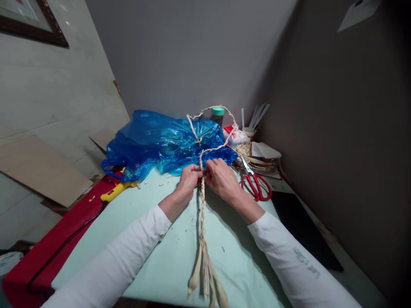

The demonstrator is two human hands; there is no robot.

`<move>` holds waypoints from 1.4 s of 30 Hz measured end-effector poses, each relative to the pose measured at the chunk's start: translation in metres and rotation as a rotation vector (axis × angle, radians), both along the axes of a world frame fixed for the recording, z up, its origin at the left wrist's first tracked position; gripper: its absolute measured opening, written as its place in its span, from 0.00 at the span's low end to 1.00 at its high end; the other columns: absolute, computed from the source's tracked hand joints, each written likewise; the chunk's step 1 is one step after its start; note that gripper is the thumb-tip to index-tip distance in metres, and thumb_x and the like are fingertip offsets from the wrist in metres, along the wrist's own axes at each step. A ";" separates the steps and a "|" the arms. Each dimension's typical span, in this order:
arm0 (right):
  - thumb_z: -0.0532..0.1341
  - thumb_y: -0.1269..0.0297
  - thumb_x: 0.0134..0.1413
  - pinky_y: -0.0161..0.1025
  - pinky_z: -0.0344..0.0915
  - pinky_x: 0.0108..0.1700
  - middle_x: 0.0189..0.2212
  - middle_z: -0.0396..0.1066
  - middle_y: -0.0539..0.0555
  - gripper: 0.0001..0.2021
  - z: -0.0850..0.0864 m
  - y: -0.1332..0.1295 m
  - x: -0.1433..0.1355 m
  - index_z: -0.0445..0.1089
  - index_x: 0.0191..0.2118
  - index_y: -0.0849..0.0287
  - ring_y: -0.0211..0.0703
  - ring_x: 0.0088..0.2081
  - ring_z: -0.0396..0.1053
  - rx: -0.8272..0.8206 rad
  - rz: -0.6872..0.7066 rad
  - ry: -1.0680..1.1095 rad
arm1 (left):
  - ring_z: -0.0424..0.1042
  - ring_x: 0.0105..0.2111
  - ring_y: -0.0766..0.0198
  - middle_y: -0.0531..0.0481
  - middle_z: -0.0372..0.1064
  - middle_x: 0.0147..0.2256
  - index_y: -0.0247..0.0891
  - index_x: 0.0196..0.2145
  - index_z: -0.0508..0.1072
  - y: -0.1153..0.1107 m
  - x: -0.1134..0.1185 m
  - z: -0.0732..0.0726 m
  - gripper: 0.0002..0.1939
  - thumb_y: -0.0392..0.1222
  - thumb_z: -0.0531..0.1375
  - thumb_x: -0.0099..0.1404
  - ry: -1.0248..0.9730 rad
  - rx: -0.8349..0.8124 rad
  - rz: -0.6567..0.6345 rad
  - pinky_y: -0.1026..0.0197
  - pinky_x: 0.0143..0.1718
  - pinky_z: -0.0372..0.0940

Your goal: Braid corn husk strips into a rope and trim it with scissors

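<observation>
A pale braided cord (pixel 202 209) runs up the middle of the table, its loose, unbraided strands (pixel 207 273) hanging toward the near edge. My left hand (pixel 189 179) pinches the cord from the left with closed fingers. From the right, my right hand (pixel 223 177) closes on the same spot, its fingertips partly hidden behind the knuckles. Beyond my hands the braid curves right and loops back over a crumpled blue plastic bag (pixel 154 137). Red-handled scissors (pixel 257 186) lie just right of my right hand, blades pointing away.
A yellow glue gun (pixel 117 191) with a black cord lies at the left. Behind stand a green-lidded jar (pixel 218 115), a cup of white sticks (pixel 257 117) and a woven basket (pixel 245 149). A black flat panel (pixel 303 226) lies right, beside the wall.
</observation>
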State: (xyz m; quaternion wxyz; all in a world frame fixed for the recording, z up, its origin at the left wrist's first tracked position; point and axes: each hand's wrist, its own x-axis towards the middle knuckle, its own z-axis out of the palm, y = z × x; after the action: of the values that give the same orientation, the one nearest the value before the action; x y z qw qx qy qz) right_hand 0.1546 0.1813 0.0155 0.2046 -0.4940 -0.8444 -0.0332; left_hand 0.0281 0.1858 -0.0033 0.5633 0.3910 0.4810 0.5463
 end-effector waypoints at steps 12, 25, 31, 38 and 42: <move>0.53 0.75 0.52 0.38 0.54 0.31 0.35 0.70 0.57 0.13 0.006 -0.002 0.004 0.60 0.45 0.62 0.44 0.31 0.67 -0.064 0.042 -0.078 | 0.61 0.16 0.70 0.56 0.62 0.16 0.36 0.21 0.65 0.000 0.001 -0.008 0.07 0.28 0.55 0.42 -0.011 -0.018 -0.043 0.66 0.20 0.53; 0.54 0.64 0.57 0.33 0.54 0.29 0.30 0.73 0.52 0.06 0.006 0.003 0.005 0.64 0.38 0.58 0.41 0.31 0.69 -0.263 0.006 0.017 | 0.60 0.16 0.71 0.57 0.62 0.16 0.35 0.21 0.67 0.002 0.000 -0.010 0.08 0.27 0.58 0.41 -0.016 -0.016 -0.035 0.67 0.20 0.53; 0.55 0.64 0.55 0.35 0.54 0.30 0.34 0.75 0.58 0.11 0.019 -0.004 0.009 0.69 0.42 0.60 0.46 0.34 0.71 -0.305 -0.042 -0.045 | 0.63 0.16 0.69 0.55 0.63 0.16 0.36 0.21 0.67 0.003 0.000 -0.008 0.06 0.28 0.59 0.43 -0.019 -0.032 -0.037 0.66 0.21 0.56; 0.54 0.70 0.53 0.35 0.56 0.30 0.30 0.77 0.57 0.12 0.022 -0.005 0.012 0.75 0.34 0.57 0.45 0.32 0.72 -0.413 -0.078 -0.078 | 0.62 0.16 0.71 0.55 0.64 0.17 0.36 0.21 0.66 -0.001 0.002 -0.008 0.06 0.30 0.61 0.44 -0.042 -0.038 -0.042 0.67 0.20 0.56; 0.54 0.69 0.53 0.34 0.57 0.30 0.31 0.77 0.56 0.12 0.023 -0.002 0.014 0.76 0.33 0.56 0.44 0.33 0.73 -0.432 -0.111 -0.044 | 0.63 0.16 0.70 0.54 0.66 0.17 0.35 0.22 0.69 -0.002 0.002 -0.007 0.07 0.31 0.63 0.44 -0.034 -0.050 -0.066 0.67 0.20 0.57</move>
State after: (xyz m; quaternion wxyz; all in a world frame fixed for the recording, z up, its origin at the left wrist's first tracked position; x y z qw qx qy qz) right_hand 0.1685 0.1789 0.0389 0.0734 -0.5713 -0.8075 0.1266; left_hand 0.0297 0.1843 -0.0099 0.5986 0.3829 0.4720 0.5218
